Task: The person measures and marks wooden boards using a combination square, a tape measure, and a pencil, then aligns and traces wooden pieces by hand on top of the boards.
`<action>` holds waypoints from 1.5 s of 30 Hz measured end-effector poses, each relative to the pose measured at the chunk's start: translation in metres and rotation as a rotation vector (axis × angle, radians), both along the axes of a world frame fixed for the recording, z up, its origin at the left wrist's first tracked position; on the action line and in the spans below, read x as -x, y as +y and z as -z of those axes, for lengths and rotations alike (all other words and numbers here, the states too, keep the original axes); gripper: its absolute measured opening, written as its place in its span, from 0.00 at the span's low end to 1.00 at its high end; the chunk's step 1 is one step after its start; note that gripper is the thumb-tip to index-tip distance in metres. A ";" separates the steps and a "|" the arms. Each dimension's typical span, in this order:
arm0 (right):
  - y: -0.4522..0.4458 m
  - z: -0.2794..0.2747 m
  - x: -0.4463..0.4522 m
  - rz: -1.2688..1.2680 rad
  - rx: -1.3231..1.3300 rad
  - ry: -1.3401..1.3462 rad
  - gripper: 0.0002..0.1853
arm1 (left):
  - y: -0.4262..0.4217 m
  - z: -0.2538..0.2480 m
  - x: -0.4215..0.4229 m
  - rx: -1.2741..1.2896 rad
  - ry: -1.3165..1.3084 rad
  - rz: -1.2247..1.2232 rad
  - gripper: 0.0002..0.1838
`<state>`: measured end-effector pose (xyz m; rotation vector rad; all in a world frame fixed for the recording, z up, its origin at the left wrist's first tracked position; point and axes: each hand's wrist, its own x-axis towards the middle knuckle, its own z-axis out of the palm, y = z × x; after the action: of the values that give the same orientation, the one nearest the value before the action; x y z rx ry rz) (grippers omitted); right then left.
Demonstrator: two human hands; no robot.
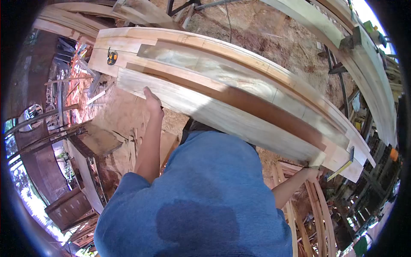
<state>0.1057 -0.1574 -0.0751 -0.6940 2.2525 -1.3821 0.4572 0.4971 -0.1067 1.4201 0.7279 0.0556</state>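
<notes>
A long pale wooden board (pixel 205 112) lies crosswise in front of my body, its near edge close to my waist. My left hand (pixel 153 102) grips that edge near the left end, with most of its fingers hidden beneath the wood. At the right end my right hand (pixel 311 173) is closed round the board's near corner, partly hidden by it. Beyond it are more boards, including a pale middle plank (pixel 214 70) and a long outer plank (pixel 257 58). A black and yellow tape measure (pixel 112 57) rests at their left end. Near their right end is a try square (pixel 341 168).
Thick timber (pixel 364 73) stands at the upper right and stacked planks (pixel 72 23) at the upper left. Narrow strips of wood (pixel 319 214) lie below my right hand. A wooden box (pixel 87 171) is at lower left, and sawdust covers the ground (pixel 257 21).
</notes>
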 end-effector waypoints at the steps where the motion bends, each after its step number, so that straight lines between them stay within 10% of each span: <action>1: -0.003 0.006 0.002 -0.011 0.003 0.009 0.19 | -0.002 -0.003 0.002 0.007 -0.017 -0.007 0.42; 23: 0.008 0.031 0.029 -0.300 0.023 0.001 0.18 | -0.018 -0.013 0.027 0.230 -0.093 -0.103 0.44; 29: 0.004 0.035 0.070 -0.582 -0.083 0.513 0.17 | -0.006 -0.009 0.027 0.269 0.040 -0.127 0.44; 31: -0.019 0.064 0.108 -0.834 0.294 0.814 0.27 | -0.022 -0.029 0.022 0.216 0.027 -0.085 0.43; 34: -0.024 0.057 0.092 -0.781 0.242 0.598 0.13 | -0.020 -0.031 0.020 0.143 0.046 -0.008 0.41; 43: -0.038 0.073 0.075 -0.701 0.388 0.560 0.18 | 0.027 -0.002 0.001 -0.037 0.131 0.021 0.40; 45: -0.056 0.094 0.094 -0.771 0.385 0.117 0.16 | 0.028 -0.016 0.000 -0.014 0.138 0.050 0.39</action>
<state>0.0120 -0.2134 -0.1696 -1.5919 1.4998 -1.3687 0.4577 0.5246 -0.0907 1.4654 0.8059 -0.0769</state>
